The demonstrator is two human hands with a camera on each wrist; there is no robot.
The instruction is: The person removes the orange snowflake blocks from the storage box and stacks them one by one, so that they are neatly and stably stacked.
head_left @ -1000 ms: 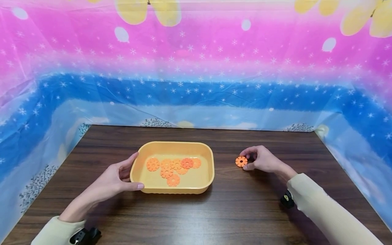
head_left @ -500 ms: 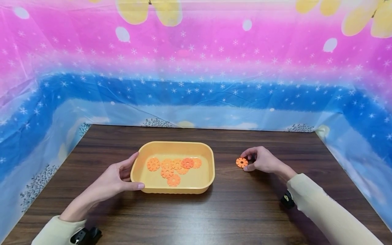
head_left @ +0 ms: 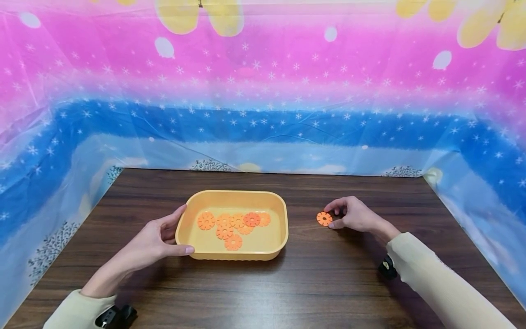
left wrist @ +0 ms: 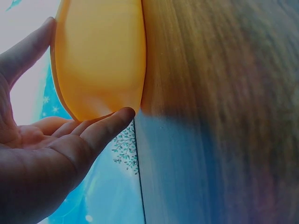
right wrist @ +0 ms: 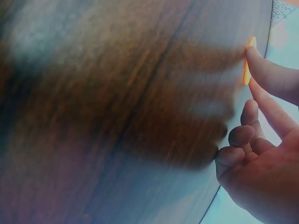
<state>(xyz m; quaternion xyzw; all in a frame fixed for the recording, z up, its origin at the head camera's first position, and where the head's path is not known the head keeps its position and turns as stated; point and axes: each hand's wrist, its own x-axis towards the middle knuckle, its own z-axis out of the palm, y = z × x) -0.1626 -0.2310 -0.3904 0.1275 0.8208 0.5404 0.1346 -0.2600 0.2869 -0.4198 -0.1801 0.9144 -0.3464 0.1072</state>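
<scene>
At the left end of a yellow plastic basin (head_left: pixel 255 244), my left hand (head_left: pixel 149 242) grips the wall, thumb at the front corner and fingers along the side. The left wrist view shows thumb and fingers spread around the end of the basin (left wrist: pixel 100 60). Several orange notched snowflake discs (head_left: pixel 233 242) lie on its floor, some overlapping. To the right of the basin, my right hand (head_left: pixel 355 214) pinches one orange snowflake disc (head_left: pixel 324 219) between thumb and forefinger. In the right wrist view this disc (right wrist: pixel 249 63) appears edge-on, and the other fingers are curled loosely.
The dark wood-grain table (head_left: pixel 263 292) carries the basin. A pink and blue printed cloth (head_left: pixel 263 123) hangs behind the table and along both sides. Black straps with small devices sit on both wrists, below pale sleeves (head_left: pixel 439 274).
Almost nothing differs. The disc in my right hand has shifted and tilted very slightly; the left hand and the basin stay in place.
</scene>
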